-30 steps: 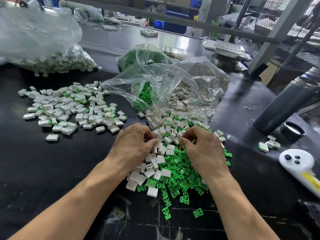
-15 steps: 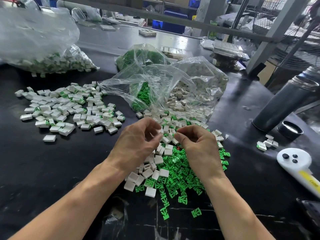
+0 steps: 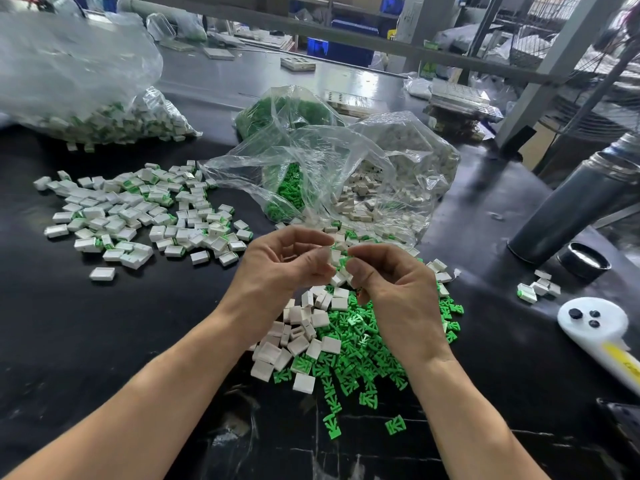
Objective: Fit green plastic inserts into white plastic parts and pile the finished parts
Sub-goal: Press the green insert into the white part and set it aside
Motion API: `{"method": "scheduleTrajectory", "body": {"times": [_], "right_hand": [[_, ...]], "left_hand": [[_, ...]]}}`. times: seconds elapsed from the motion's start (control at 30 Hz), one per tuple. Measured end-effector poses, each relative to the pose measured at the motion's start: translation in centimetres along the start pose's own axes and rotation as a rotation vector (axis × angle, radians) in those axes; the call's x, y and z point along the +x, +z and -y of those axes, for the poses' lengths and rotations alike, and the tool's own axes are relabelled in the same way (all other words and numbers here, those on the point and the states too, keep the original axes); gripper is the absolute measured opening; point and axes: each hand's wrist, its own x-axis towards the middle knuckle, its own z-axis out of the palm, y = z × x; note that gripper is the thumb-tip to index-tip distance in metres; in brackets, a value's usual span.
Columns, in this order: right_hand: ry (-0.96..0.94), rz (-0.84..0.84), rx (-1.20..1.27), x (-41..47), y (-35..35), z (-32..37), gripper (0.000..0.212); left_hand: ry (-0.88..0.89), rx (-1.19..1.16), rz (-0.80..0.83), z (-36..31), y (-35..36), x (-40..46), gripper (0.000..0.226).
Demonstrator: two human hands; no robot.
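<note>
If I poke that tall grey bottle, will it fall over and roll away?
The grey bottle probably tips fairly easily: it stands tall and narrow on the black table. Being round, it would likely roll once down. Its cap lies off beside it, so anything inside might spill.

Open tabletop on our near left; piles and bags crowd the middle.

We see bare black table point(image 3: 104, 341) in front of the finished pile point(image 3: 138, 216). Ahead, the loose white and green heap point(image 3: 346, 341) and clear bags point(image 3: 329, 168) block the way. To our right stand a dark cylinder point(image 3: 571, 209), a cap point(image 3: 583, 260) and a white handle point(image 3: 599, 330).
</note>
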Motion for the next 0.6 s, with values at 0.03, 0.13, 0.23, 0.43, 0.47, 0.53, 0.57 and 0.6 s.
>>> {"method": "scheduleTrajectory", "body": {"times": [0.03,0.13,0.23,0.43,0.47,0.53,0.57,0.6], "right_hand": [[-0.005,-0.008,0.017,-0.04,0.02,0.02,0.013],[-0.015,-0.011,0.046,-0.07,0.17,0.04,0.013],[-0.024,0.004,0.041,-0.12,0.34,-0.02,0.015],[-0.023,-0.009,0.038,-0.23,0.42,-0.02,0.011],[-0.021,-0.009,0.032,-0.24,0.38,0.02,0.011],[-0.019,-0.005,0.014,-0.28,0.34,0.09,0.011],[-0.019,-0.003,0.007,-0.29,0.35,0.14,0.011],[-0.02,-0.003,0.002,-0.3,0.36,0.18,0.01]], "left_hand": [[-0.002,-0.014,-0.002,0.03,0.06,0.02,0.023],[0.028,0.027,0.013,0.09,0.29,-0.03,0.018],[0.079,0.14,0.036,0.13,0.5,-0.24,0.015],[0.131,0.301,0.021,-0.04,0.8,-0.39,0.031],[0.132,0.319,0.025,-0.02,0.82,-0.38,0.036],[0.136,0.343,0.033,-0.01,0.85,-0.43,0.044],[0.14,0.352,0.033,0.02,0.88,-0.43,0.046],[0.145,0.362,0.03,0.07,0.92,-0.43,0.048]]}}
